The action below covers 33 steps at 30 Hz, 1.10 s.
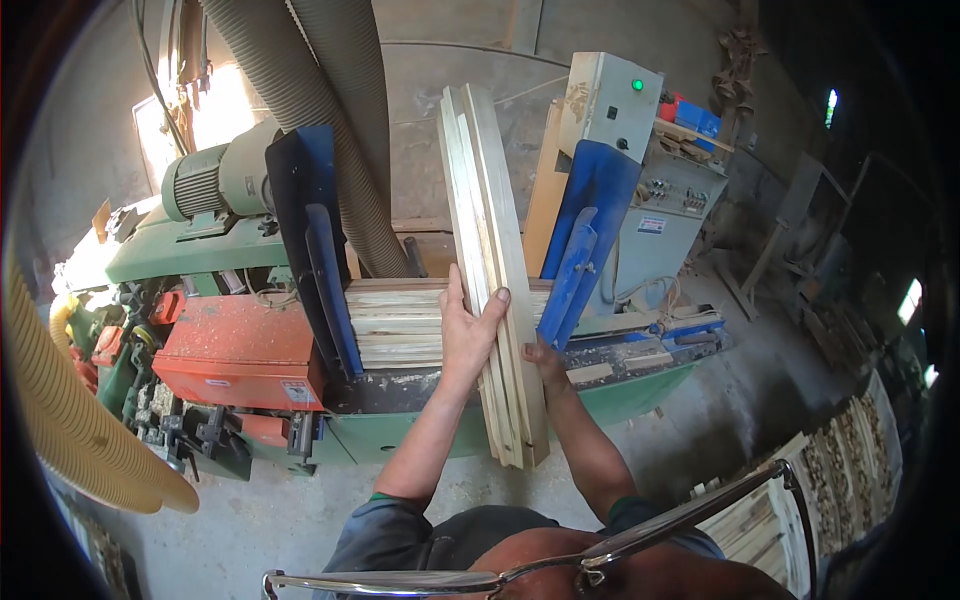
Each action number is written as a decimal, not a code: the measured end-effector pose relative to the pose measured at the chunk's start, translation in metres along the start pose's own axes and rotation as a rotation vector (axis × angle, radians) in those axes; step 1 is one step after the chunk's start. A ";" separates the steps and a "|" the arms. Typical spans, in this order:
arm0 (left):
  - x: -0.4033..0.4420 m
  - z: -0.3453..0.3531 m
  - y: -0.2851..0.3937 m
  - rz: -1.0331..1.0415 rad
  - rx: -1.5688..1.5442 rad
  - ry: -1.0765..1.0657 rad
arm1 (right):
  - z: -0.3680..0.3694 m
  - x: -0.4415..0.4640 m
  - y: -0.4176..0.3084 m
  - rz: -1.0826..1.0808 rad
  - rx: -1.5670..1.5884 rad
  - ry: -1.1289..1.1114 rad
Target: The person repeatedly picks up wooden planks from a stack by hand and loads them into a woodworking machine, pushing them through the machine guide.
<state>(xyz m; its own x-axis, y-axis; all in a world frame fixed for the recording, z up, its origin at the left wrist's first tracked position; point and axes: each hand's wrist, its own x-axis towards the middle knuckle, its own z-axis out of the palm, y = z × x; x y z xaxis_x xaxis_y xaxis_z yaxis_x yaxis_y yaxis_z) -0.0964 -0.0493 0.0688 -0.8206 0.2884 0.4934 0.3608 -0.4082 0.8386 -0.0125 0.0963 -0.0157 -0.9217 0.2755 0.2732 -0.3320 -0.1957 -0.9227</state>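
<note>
A bundle of pale wooden strips [484, 200] stands tilted in front of me, held between both hands. My left hand [470, 332] is closed around its left side, with the thumb across the front. On the right edge, lower down, my right hand [545, 362] grips the same bundle; most of its fingers are hidden behind the wood. Behind the bundle, a stack of similar strips [398, 325] lies crosswise between a dark blue metal guide [318, 250] on the left and a blue metal guide [590, 240] on the right.
A green machine with a motor [205, 185] and an orange-red cover [240, 340] stands left. Grey hoses [345, 120] hang behind; a yellow hose [90, 430] curves at far left. A control box [612, 105] with a green light stands at the back. Stacked wood [835, 480] lies at lower right.
</note>
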 end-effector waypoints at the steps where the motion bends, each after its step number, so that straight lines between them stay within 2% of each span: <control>1: 0.003 0.000 -0.006 -0.003 0.004 0.003 | 0.002 0.002 -0.003 0.004 0.004 -0.002; 4: 0.011 0.000 -0.026 0.005 0.062 0.039 | 0.019 0.005 -0.018 0.030 0.099 -0.086; 6: 0.013 -0.005 -0.029 -0.194 -0.395 -0.017 | 0.043 0.004 -0.035 -0.017 -0.155 -0.176; 7: 0.015 -0.009 -0.031 -0.344 -0.489 -0.022 | 0.043 0.005 -0.029 0.004 -0.139 -0.181; 9: 0.008 -0.018 -0.035 -0.358 -0.710 -0.061 | 0.043 0.003 -0.014 -0.350 -0.748 -0.030; 10: 0.008 -0.021 -0.041 -0.332 -0.797 -0.080 | 0.051 -0.002 -0.017 -0.334 -0.732 -0.034; 12: 0.001 -0.021 -0.058 -0.350 -0.885 -0.070 | 0.066 -0.017 -0.031 -0.200 -1.114 0.114; 16: -0.010 -0.022 -0.089 -0.378 -1.199 -0.058 | 0.067 -0.031 -0.036 -0.119 -1.316 0.034; 20: -0.018 -0.027 -0.131 -0.370 -1.217 -0.010 | 0.041 -0.045 -0.041 -0.122 -1.255 -0.098; 22: -0.019 -0.026 -0.139 -0.402 -1.200 0.037 | 0.024 -0.050 -0.045 -0.004 -1.020 -0.199; 23: -0.021 -0.026 -0.143 -0.392 -1.220 -0.022 | 0.017 -0.054 -0.050 0.057 -0.992 -0.261; 28: -0.028 -0.022 -0.125 -0.420 -1.329 -0.148 | 0.009 -0.063 -0.047 0.099 -0.754 -0.321; 29: -0.029 -0.020 -0.122 -0.432 -1.320 -0.101 | 0.010 -0.062 -0.050 0.125 -0.677 -0.338; 33: -0.030 -0.025 -0.120 -0.502 -1.389 -0.123 | 0.013 -0.061 -0.045 0.100 -0.655 -0.336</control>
<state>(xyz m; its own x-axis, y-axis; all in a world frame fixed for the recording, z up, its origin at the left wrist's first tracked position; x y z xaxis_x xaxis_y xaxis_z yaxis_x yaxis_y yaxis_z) -0.1266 -0.0302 -0.0523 -0.6609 0.6874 0.3012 -0.7033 -0.7073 0.0711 0.0559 0.0766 0.0128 -0.9878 -0.0379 0.1508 -0.1525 0.4256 -0.8920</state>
